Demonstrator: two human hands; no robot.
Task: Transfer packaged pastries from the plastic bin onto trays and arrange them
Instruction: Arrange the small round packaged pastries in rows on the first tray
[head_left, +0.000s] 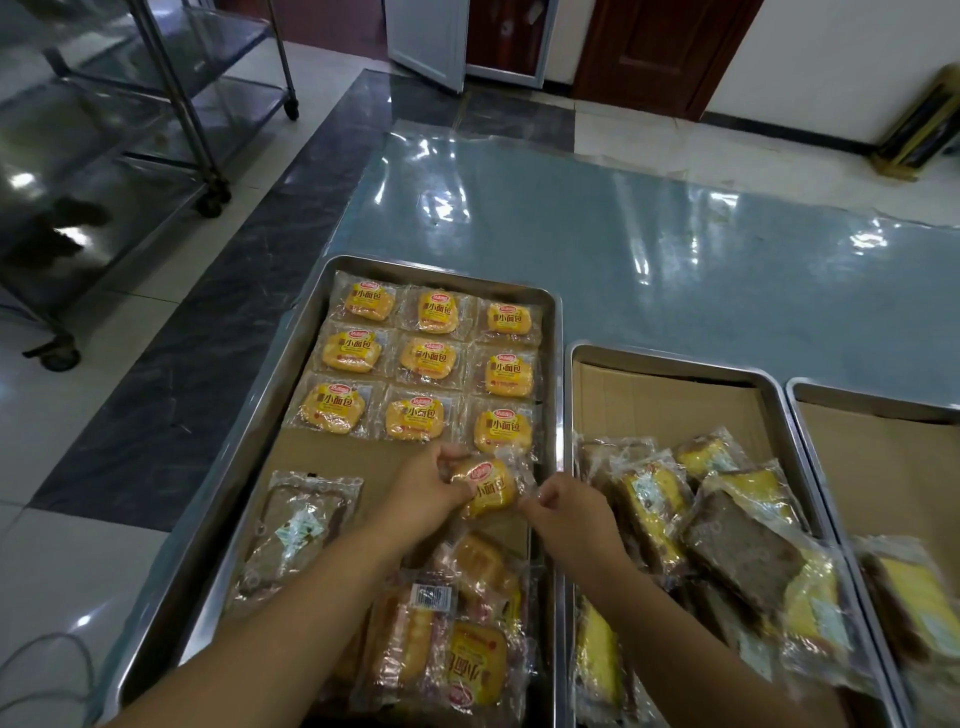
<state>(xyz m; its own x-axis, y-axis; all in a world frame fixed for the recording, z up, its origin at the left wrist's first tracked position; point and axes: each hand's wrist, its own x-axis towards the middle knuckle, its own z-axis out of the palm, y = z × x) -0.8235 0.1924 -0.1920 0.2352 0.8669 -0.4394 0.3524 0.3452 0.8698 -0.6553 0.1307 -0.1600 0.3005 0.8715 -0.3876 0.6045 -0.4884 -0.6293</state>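
My left hand (423, 491) and my right hand (563, 506) hold one yellow packaged bun (485, 486) between them, just above the left metal tray (291, 364). The left hand grips the bun's left side; the right pinches the wrapper's right edge. Beyond them, several yellow buns (431, 356) lie in neat rows on that tray. A dark cake slice in clear wrap (298, 530) lies at the tray's left. A loose heap of wrapped buns (452, 639) sits at its near end. No plastic bin is in view.
The middle tray (670, 364), lined with cardboard, holds a pile of wrapped yellow and brown cake slices (727, 525). A third tray (883, 400) sits at the right. A plastic-covered table (623, 234) stretches beyond. A wheeled steel rack (171, 104) stands at the left.
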